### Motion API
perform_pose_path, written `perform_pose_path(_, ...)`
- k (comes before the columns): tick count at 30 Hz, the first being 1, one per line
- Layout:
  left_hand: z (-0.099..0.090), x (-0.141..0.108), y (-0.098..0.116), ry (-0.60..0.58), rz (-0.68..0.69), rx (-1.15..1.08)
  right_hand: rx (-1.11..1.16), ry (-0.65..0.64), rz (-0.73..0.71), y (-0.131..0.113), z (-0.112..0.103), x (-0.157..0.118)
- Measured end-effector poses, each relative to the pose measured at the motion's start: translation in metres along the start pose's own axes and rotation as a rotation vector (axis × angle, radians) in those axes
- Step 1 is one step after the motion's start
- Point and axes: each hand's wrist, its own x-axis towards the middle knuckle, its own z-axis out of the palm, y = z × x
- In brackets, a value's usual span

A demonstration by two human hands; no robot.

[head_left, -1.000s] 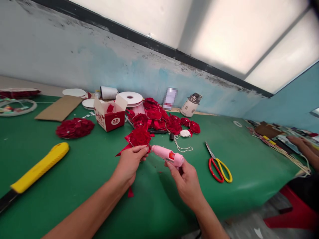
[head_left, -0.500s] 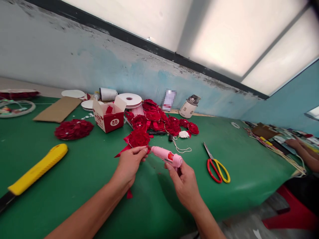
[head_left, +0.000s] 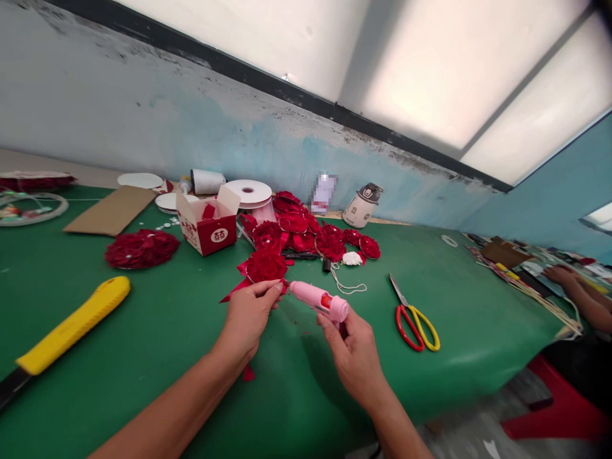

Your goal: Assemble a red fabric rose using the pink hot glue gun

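My right hand (head_left: 356,354) is wrapped round the handle of a pink hot glue gun (head_left: 318,299), its nozzle pointing left. My left hand (head_left: 251,312) pinches a piece of red ribbon (head_left: 284,288) between thumb and forefinger, right at the nozzle tip; whether they touch I cannot tell. A loose red ribbon end (head_left: 248,373) shows below the left wrist. Just beyond the fingers sits a red fabric flower (head_left: 266,263) with pointed ribbon tails (head_left: 233,293) at its left.
Scissors (head_left: 414,322) lie right, a yellow-handled cutter (head_left: 76,325) left. Behind stand a red-and-white box (head_left: 217,234), a ribbon spool (head_left: 247,191), piled red flowers (head_left: 296,223) and a bottle (head_left: 363,205). Another person's hand (head_left: 559,275) is at far right on the green table (head_left: 454,274).
Both hands and the glue gun hold almost the same place. The view has shifted very slightly; the other person's hand at far right has moved a little.
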Motion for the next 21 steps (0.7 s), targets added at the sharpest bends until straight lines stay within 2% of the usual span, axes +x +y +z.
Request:
perform_pose_path(12,0.0002,-0.0021,0.0041,-0.018,-0.006,-0.013,-0.011,0.014,-0.014,0.0001,-0.0025,-0.002)
perform_pose_path(21,0.0001,-0.0018,0.0022,-0.007,0.03,0.061,-0.036,0.038,-0.022,-0.002,-0.0017,-0.0011)
